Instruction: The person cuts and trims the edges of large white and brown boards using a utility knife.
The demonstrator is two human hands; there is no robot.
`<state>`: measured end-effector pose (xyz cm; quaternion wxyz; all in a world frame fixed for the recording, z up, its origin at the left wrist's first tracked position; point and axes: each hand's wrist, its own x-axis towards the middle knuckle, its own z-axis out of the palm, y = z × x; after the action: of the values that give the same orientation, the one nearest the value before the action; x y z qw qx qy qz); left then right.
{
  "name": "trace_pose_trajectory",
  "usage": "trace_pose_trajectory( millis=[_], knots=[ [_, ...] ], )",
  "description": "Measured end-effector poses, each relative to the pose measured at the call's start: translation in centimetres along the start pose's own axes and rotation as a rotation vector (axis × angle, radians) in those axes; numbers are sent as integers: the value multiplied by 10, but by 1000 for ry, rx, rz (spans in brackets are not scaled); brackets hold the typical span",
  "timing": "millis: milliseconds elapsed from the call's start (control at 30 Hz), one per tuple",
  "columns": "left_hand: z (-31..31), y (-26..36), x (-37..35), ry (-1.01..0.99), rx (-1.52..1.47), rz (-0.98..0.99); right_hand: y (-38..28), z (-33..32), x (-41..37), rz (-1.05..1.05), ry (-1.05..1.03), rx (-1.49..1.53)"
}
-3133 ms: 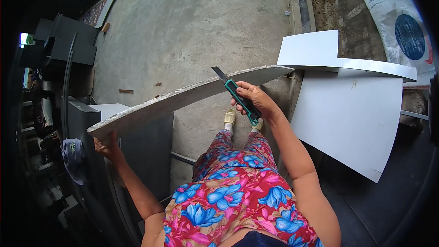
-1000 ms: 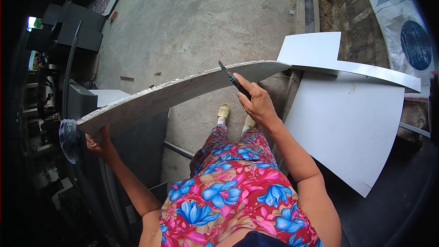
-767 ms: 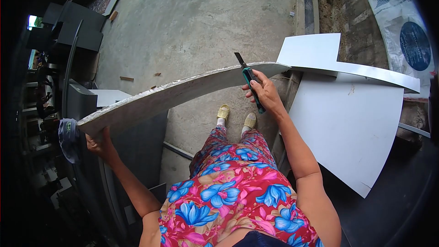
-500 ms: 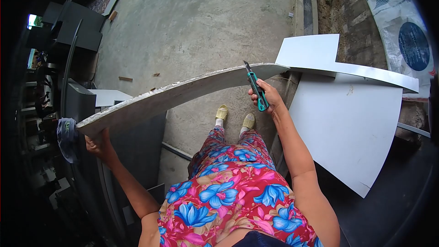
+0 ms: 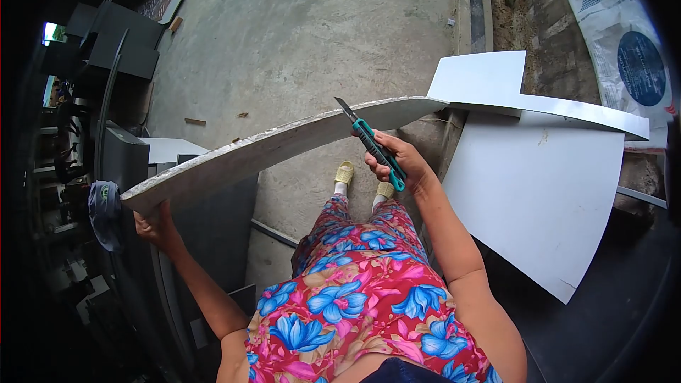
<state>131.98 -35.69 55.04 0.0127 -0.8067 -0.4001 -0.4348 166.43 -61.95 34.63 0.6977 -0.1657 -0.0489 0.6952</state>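
A long, pale board point(image 5: 284, 142) with a rough, chipped edge spans the view in front of me. Its left end rests in my left hand point(image 5: 152, 224), whose fingers are closed around the lower edge and partly hidden by it. My right hand point(image 5: 399, 161) grips a teal and black utility knife point(image 5: 371, 143). The knife's blade is extended, pointing up and to the left, and overlaps the board's edge in this view. At the right, the board's far end meets a white panel point(image 5: 482, 79).
A large white sheet point(image 5: 532, 191) lies to my right, below a curved white strip point(image 5: 574, 115). Dark grey panels point(image 5: 206, 223) stand at the left, near a grey cloth point(image 5: 105, 216). Concrete floor point(image 5: 319, 35) stretches ahead, with a small wood piece point(image 5: 195, 122) on it.
My right hand has moved left and slightly down with the utility knife, which now tilts further left over the board. My left hand and the board have barely shifted.
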Motion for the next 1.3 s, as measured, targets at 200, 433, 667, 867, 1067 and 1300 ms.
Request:
trace_pose_trajectory(
  millis=[200,433,667,867,1067,1300],
  knots=[
    [-7,-2,-3,-15,-25,-23,7,-100,29,-273,657,-138],
    [-11,-13,-1,0,47,4,-6,-45,21,-67,111,-300],
    [-14,-1,-3,33,58,-113,-34,-167,29,-40,389,-124],
    [-21,2,-3,34,79,-101,-59,-222,51,-16,711,-304],
    [-17,-6,2,36,88,-56,-65,-178,40,63,379,-109],
    [-13,25,8,5,44,-45,-62,-238,65,-132,975,-541]
  ],
)
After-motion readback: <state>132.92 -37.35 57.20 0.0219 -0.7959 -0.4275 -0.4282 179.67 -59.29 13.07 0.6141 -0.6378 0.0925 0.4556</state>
